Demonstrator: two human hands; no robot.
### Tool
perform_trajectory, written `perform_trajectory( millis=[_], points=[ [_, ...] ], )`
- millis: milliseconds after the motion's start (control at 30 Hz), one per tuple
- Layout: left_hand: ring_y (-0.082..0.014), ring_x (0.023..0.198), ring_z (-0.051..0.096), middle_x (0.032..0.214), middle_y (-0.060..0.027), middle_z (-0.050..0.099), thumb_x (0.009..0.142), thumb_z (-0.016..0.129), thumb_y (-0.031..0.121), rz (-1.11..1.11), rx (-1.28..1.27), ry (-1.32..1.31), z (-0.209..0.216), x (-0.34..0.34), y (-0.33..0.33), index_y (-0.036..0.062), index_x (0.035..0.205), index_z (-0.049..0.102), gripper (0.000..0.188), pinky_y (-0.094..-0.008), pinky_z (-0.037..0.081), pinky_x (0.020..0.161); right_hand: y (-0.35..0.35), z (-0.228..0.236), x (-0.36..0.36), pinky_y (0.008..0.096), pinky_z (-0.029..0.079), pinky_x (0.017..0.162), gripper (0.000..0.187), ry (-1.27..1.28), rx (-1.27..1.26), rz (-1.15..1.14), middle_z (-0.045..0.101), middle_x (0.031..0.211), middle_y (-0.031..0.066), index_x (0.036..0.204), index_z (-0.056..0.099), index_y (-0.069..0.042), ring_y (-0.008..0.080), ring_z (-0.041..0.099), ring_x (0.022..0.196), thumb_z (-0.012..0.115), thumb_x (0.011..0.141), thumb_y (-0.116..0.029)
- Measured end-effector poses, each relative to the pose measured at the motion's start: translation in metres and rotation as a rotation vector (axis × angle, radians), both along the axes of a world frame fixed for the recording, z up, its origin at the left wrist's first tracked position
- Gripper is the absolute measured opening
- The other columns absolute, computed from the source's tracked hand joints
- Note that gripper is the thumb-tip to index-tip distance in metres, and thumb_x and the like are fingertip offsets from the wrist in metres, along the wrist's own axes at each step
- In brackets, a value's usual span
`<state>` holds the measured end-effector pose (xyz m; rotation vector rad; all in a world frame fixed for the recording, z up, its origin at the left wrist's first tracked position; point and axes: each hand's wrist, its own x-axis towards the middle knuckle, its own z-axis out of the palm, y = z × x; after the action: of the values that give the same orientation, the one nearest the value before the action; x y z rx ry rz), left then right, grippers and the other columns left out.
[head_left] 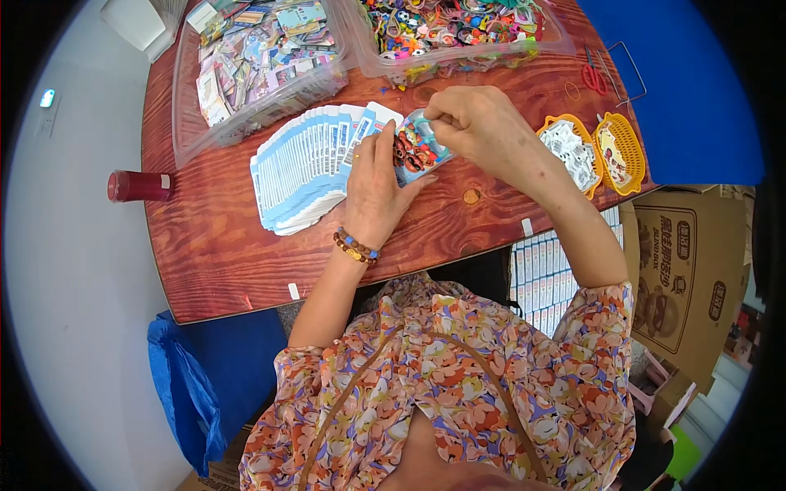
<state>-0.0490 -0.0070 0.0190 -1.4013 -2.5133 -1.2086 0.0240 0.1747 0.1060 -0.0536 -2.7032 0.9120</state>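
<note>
Near the middle of the wooden table, my left hand (377, 184) grips a small box (412, 174) by its left side and near edge, thumb in front. Several small colourful pieces show on its upper side, red and black among them. My right hand (479, 123) is closed in a pinch over the box's far right end, and whatever lies between those fingertips is hidden. Left of the box, close by my left fingers, a fanned row of light blue and white cards (303, 168) overlaps across the table.
At the far side stand a clear bin of cards and packets (262, 110) and a clear bin of colourful trinkets (467, 59). Two yellow baskets (591, 176) (634, 182) hold small pieces at right, below red scissors (594, 78). A red cylinder (141, 186) lies at the left edge.
</note>
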Motion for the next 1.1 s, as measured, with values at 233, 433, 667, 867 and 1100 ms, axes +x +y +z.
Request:
perform_trajectory(
  millis=[233,433,667,867,1100],
  points=[
    [-0.0388,0.102,0.057,0.113,-0.0209,0.055,0.066,0.09,0.021,0.001,0.084,-0.027,-0.01,0.003,0.001,-0.001,0.137,0.044,0.087,-0.0448,0.05,0.086,0.001,-0.004,-0.007,0.038,0.049,0.059,0.017,-0.07,-0.065,0.033,0.064,0.071,0.0156,0.095,0.067,0.003,0.0296,0.064,0.063,0.062,0.086,-0.012],
    [-0.0377,0.101,0.058,0.111,-0.0203,0.058,0.067,0.09,0.026,-0.066,0.062,-0.057,-0.02,0.013,0.009,-0.0018,0.134,0.046,0.086,-0.0446,0.049,0.088,0.007,-0.011,0.016,0.0352,0.049,0.059,0.019,0.042,-0.011,-0.049,0.065,0.071,0.0147,0.1,0.068,0.001,0.0248,0.064,0.062,0.062,0.088,-0.012],
    [-0.0214,0.097,0.06,0.118,-0.0147,0.061,0.07,0.091,0.027,-0.124,-0.029,-0.265,-0.009,0.031,0.008,-0.0068,0.134,0.051,0.082,-0.0351,0.052,0.082,0.023,0.02,0.228,0.017,0.041,0.05,0.019,0.041,-0.592,-0.795,0.063,0.069,-0.0045,0.109,0.07,-0.003,0.001,0.056,0.06,0.066,0.093,-0.01],
    [-0.0188,0.107,0.059,0.131,-0.0151,0.057,0.076,0.088,0.016,-0.452,-0.043,-0.388,-0.005,0.067,0.033,-0.0056,0.138,0.048,0.077,-0.0319,0.051,0.091,-0.085,-0.041,0.541,0.0212,0.039,0.053,0.014,-0.308,-0.449,-1.567,0.059,0.068,-0.0025,0.099,0.071,-0.003,0.0039,0.051,0.06,0.064,0.091,-0.012],
    [-0.0212,0.11,0.06,0.134,-0.016,0.056,0.076,0.087,0.013,-0.686,-0.081,-0.184,0.017,0.136,0.06,-0.0056,0.139,0.047,0.078,-0.0339,0.051,0.094,-0.36,-0.216,0.796,0.0323,0.047,0.045,0.018,-1.071,-0.661,-1.725,0.063,0.061,0.0087,0.08,0.071,-0.002,0.0242,0.064,0.053,0.054,0.086,-0.006]
  ],
)
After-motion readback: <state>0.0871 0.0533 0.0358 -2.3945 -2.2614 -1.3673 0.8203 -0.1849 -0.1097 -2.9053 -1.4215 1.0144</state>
